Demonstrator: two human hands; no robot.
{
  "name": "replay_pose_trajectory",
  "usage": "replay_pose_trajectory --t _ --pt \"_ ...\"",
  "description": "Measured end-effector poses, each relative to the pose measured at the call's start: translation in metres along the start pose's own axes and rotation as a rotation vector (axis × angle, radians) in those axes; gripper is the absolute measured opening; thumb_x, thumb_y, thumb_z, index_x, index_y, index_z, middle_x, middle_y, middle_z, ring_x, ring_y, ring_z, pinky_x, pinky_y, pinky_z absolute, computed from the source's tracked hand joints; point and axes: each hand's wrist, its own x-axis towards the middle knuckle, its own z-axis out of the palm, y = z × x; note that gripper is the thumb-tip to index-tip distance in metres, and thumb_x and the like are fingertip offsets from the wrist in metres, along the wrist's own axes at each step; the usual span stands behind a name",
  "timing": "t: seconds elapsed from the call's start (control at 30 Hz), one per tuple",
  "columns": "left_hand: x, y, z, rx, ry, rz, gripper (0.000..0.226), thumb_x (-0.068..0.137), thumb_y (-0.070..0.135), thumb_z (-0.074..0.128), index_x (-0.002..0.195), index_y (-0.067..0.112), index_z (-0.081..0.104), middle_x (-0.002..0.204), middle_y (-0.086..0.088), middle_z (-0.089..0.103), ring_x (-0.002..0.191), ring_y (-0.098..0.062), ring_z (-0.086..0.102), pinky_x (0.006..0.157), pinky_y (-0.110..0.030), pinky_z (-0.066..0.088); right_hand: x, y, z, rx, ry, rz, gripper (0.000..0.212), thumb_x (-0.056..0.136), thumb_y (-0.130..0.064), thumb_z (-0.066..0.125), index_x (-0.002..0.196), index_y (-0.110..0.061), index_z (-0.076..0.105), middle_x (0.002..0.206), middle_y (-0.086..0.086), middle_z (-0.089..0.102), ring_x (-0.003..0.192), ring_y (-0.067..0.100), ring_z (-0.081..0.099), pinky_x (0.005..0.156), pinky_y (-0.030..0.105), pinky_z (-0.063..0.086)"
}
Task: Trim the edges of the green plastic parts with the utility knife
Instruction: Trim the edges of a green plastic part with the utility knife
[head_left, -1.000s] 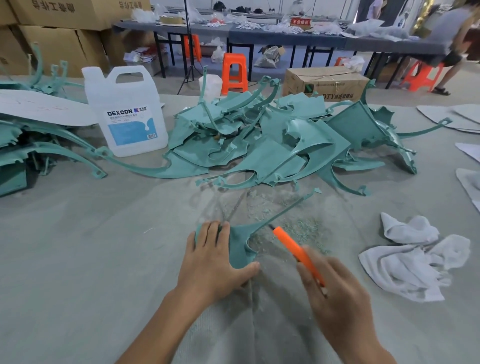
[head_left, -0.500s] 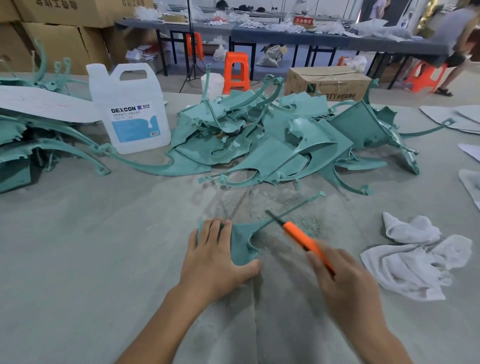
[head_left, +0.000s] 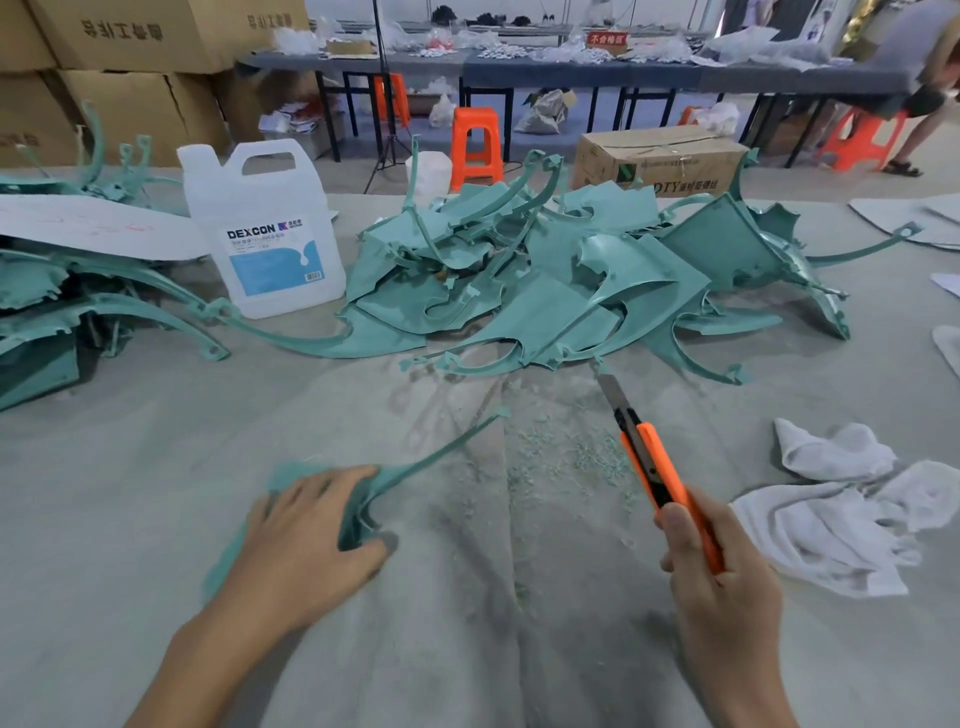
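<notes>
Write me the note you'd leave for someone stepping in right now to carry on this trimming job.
Left hand lies on one green part on the table; the view there is blurred.
Right hand grips the orange utility knife, blade out, clear of that part.
Green shavings lie by the knife, so some trimming is done.
A big pile of green parts waits behind; which are trimmed I cannot tell.

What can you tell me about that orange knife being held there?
The utility knife has a slim orange plastic body with a black slider track and a grey metal blade pushed out. The right hand grips its lower end, thumb against the side. It is tilted, with the blade pointing away and slightly left, over the scattered shavings. The blade seems to touch nothing and is apart from the green part.
</notes>
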Motion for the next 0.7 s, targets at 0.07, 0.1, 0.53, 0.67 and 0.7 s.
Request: replay_pose_trajectory --t 0.07,0.1,0.53,0.67,0.7 --pt "0.002 -0.001 -0.005 -0.054 0.061 0.013 0.067 0.08 0.073 0.053 0.139 0.044 0.042 0.141 0.019 0.049 0.133 -0.013 0.044 0.11 -0.037 0.035 -0.001 0.001 0.011 0.063 0.006 0.03 0.03 0.089 -0.065 0.05 0.108 -0.048 0.063 0.077 -0.007 0.067 0.056 0.01 0.058 0.054 0.022 0.046" --pt "0.004 0.004 -0.006 -0.16 0.112 0.035 0.058 0.085 0.068 0.054 0.137 0.042 0.046 0.138 0.02 0.051 0.132 -0.011 0.046 0.109 -0.034 0.036 -0.001 0.001 0.017 0.084 0.004 0.043 0.032 0.09 -0.064 0.049 0.11 -0.044 0.062 0.079 -0.007 0.069 0.056 0.01 0.059 0.053 0.025 0.046" --pt "0.049 0.083 0.05 -0.127 0.352 0.129 0.029 0.106 0.032 0.037 0.079 0.026 0.043 0.063 0.011 0.047 0.061 -0.02 0.046 0.066 -0.035 0.031 -0.006 0.008 0.032 0.073 -0.005 0.095 0.029 0.092 -0.06 0.047 0.114 -0.043 0.055 0.091 -0.007 0.073 0.054 0.015 0.061 0.052 0.029 0.048" --pt "0.062 0.077 0.038 0.176 0.222 0.126 0.031 0.107 0.038 0.031 0.091 0.026 0.055 0.084 0.001 0.069 0.079 -0.024 0.062 0.072 -0.035 0.027 -0.007 0.003 0.032 -0.088 -0.082 0.064 0.018 0.094 -0.06 0.052 0.112 -0.057 0.055 0.084 -0.018 0.07 0.065 0.003 0.064 0.061 0.012 0.047" --pt "0.064 0.078 0.036 0.239 0.193 0.129 0.033 0.107 0.038 0.028 0.094 0.026 0.056 0.089 0.0 0.071 0.083 -0.025 0.064 0.073 -0.036 0.027 -0.006 0.001 0.032 -0.146 -0.113 0.053 0.018 0.094 -0.058 0.054 0.111 -0.061 0.055 0.082 -0.021 0.069 0.068 0.001 0.064 0.062 0.009 0.045"
